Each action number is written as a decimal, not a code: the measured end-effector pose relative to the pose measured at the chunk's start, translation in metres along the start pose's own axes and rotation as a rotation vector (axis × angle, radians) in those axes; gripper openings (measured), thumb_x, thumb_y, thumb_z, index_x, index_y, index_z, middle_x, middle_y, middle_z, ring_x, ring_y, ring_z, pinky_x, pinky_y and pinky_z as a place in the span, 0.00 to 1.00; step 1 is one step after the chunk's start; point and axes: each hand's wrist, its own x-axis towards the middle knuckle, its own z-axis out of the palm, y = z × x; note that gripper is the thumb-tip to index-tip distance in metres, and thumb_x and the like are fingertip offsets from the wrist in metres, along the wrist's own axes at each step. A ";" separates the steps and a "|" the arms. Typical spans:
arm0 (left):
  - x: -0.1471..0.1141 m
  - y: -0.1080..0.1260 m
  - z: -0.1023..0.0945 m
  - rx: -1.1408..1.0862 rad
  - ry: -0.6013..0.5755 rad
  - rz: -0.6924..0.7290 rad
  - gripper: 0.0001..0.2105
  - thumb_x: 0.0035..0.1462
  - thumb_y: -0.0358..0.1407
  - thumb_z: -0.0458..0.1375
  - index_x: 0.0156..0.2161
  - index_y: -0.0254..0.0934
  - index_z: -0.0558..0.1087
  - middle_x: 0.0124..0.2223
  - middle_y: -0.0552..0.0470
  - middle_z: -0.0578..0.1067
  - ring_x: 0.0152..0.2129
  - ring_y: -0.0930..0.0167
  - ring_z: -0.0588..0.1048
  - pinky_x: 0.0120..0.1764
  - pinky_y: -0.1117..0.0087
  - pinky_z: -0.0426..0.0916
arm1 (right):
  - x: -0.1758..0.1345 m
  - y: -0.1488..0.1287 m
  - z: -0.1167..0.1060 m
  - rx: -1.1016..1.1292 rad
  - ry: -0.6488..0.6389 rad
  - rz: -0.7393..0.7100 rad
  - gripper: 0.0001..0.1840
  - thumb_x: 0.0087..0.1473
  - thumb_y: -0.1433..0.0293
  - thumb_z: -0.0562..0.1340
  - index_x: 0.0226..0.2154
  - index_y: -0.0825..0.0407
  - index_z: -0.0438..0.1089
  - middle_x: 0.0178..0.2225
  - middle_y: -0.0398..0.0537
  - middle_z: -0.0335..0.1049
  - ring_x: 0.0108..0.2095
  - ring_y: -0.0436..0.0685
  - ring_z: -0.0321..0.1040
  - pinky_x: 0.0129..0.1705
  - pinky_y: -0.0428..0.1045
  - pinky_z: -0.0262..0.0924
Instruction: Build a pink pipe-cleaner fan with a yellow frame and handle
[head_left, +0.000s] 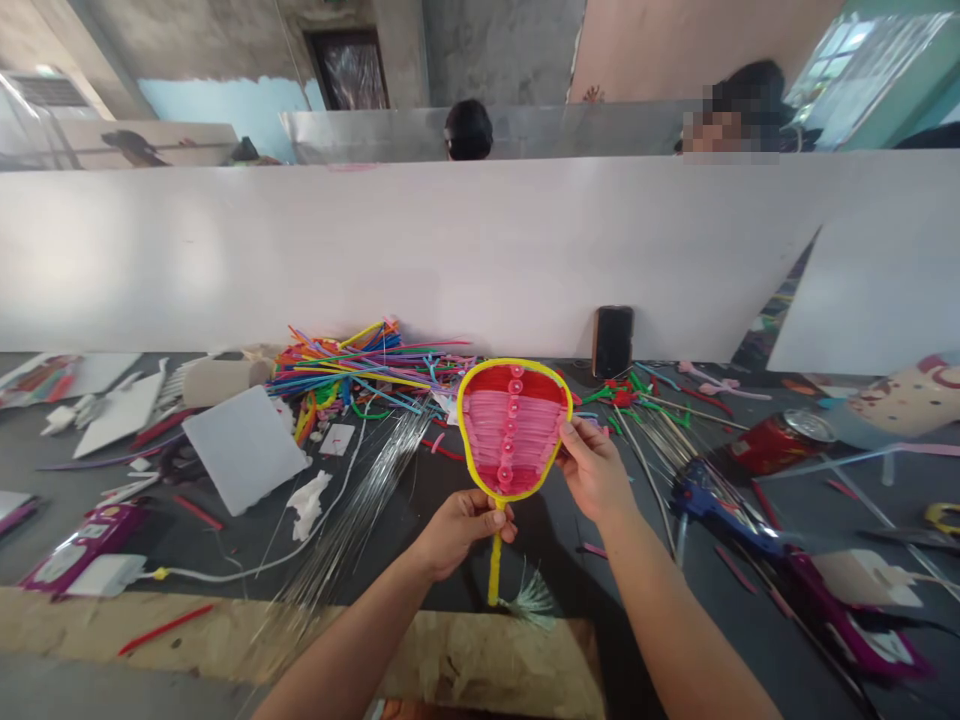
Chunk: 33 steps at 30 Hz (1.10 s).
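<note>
A hand fan [487, 428] made of pipe cleaners is held upright in front of me, above the dark table. Its rim is yellow, its face banded in red and pink, and a column of pink beads runs down the middle. My left hand [466, 530] pinches the top of the yellow handle [495, 572], just under the face. My right hand [594, 465] grips the fan's right rim between thumb and fingers. From the bottom of the handle a pale green tassel [532, 597] hangs to the right.
Colourful pipe cleaners [360, 365] are heaped behind, left of the fan. Thin wires [367, 500] lie near my left arm. A phone [613, 340] leans on the white partition [480, 250]. To the right are a blue glue gun [727, 505], a red can [780, 442] and scissors [922, 535].
</note>
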 end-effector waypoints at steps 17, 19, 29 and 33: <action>0.007 -0.001 -0.014 -0.320 0.093 -0.020 0.15 0.41 0.39 0.72 0.29 0.31 0.73 0.21 0.54 0.73 0.23 0.73 0.75 0.35 0.71 0.69 | -0.011 0.052 -0.013 0.067 0.138 0.163 0.17 0.36 0.59 0.74 0.29 0.48 0.72 0.19 0.34 0.60 0.20 0.43 0.56 0.23 0.41 0.56; 0.006 0.003 -0.016 -0.328 0.113 0.011 0.15 0.42 0.38 0.71 0.30 0.31 0.74 0.21 0.53 0.73 0.23 0.72 0.75 0.34 0.71 0.68 | -0.015 0.052 -0.011 0.025 0.073 0.225 0.17 0.37 0.59 0.74 0.28 0.49 0.73 0.19 0.35 0.62 0.21 0.44 0.57 0.23 0.42 0.56; 0.001 0.028 -0.035 -0.443 0.248 0.283 0.10 0.46 0.33 0.69 0.32 0.33 0.72 0.25 0.54 0.74 0.28 0.72 0.76 0.38 0.70 0.70 | -0.046 0.062 0.007 -0.288 -0.593 0.474 0.26 0.47 0.53 0.68 0.47 0.47 0.72 0.44 0.49 0.75 0.47 0.57 0.69 0.51 0.54 0.60; 0.000 0.034 -0.043 -0.473 0.322 0.369 0.10 0.46 0.33 0.69 0.31 0.33 0.71 0.26 0.55 0.74 0.27 0.74 0.76 0.38 0.71 0.71 | -0.053 0.061 0.009 -0.386 -0.735 0.538 0.28 0.46 0.56 0.69 0.49 0.48 0.68 0.40 0.47 0.73 0.36 0.52 0.71 0.37 0.49 0.63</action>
